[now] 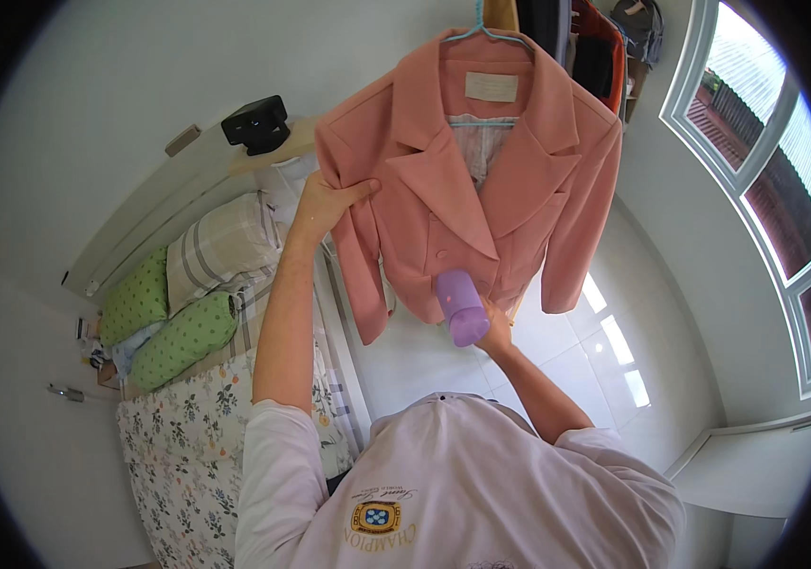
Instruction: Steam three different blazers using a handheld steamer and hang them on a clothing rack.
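A pink blazer (441, 206) with wide lapels hangs upright in front of me on a light-blue hanger (480, 30). My left hand (330, 203) pinches the upper part of its sleeve on the left, thumb on the front of the cloth. In my right hand (496, 331) is a purple handheld appliance (462, 306), which looks like a garment steamer. It is in front of the blazer's lower front, near the buttons. Its far end is hidden, so I cannot tell whether it touches the cloth. Most of my right hand's fingers are hidden behind it.
A bed with a floral cover (185, 462), green pillows (135, 295) and a plaid pillow (224, 231) stands at left. A black projector-like device (256, 124) sits on a wooden shelf (291, 146). Clothes (594, 64) hang behind the blazer. A window (761, 142) and white table (754, 462) are at right.
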`<state>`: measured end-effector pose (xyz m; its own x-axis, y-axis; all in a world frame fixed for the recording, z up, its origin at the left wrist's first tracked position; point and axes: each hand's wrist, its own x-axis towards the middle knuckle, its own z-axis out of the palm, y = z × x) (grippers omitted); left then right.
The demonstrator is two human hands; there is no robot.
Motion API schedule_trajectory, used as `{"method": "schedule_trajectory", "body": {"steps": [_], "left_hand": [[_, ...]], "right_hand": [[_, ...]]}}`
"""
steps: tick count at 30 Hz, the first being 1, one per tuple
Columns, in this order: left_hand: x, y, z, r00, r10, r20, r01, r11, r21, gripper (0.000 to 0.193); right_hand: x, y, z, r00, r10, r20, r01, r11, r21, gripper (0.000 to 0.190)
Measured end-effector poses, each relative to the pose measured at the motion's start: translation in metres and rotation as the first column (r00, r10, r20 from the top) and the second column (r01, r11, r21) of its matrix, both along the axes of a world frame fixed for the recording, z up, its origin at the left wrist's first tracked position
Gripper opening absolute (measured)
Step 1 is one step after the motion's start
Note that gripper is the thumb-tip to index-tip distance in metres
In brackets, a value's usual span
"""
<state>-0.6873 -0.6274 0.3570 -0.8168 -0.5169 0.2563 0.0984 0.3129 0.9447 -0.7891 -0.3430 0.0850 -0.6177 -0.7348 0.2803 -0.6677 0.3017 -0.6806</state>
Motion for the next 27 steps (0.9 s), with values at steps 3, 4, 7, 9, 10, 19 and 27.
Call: {"method": "schedule_trajectory", "body": {"steps": [3, 4, 7, 9, 10, 19, 27], "left_hand": [[0.005, 0.003, 0.002, 1.000, -0.004, -0.019, 0.005, 1.000, 0.009, 0.031], [0.007, 0.003, 0.004, 1.000, -0.019, -0.023, 0.019, 1.000, -0.005, 0.030], [0.011, 0.001, 0.008, 1.000, 0.000, 0.018, 0.000, 1.000, -0.008, 0.030], [0.013, 0.000, 0.008, 1.000, -0.013, 0.000, 0.013, 1.000, -0.011, 0.030], [0.014, -0.001, 0.008, 0.999, -0.040, -0.002, 0.040, 0.999, -0.018, 0.031], [0.019, 0.000, 0.008, 1.000, -0.029, 0.008, 0.029, 0.998, -0.057, 0.033], [0.023, -0.001, 0.005, 0.998, -0.065, 0.015, 0.066, 0.997, -0.038, 0.030]], "right_hand": [[0.009, 0.010, -0.035, 0.998, -0.052, 0.026, 0.046, 0.976, 0.212, 0.050], [0.012, 0.013, -0.040, 0.995, -0.095, 0.013, 0.086, 0.944, 0.319, 0.048], [0.014, 0.016, -0.032, 0.995, -0.095, -0.023, 0.098, 0.969, 0.229, 0.050], [0.010, 0.014, -0.013, 0.992, -0.088, 0.086, 0.079, 0.991, 0.106, 0.052], [0.007, 0.011, 0.001, 0.975, -0.106, 0.196, 0.096, 0.994, 0.060, 0.054], [0.009, -0.035, 0.109, 0.982, 0.092, 0.164, 0.002, 0.869, -0.495, 0.052], [0.034, -0.058, 0.074, 0.980, 0.098, -0.175, -0.141, 0.956, -0.256, 0.041]]}}
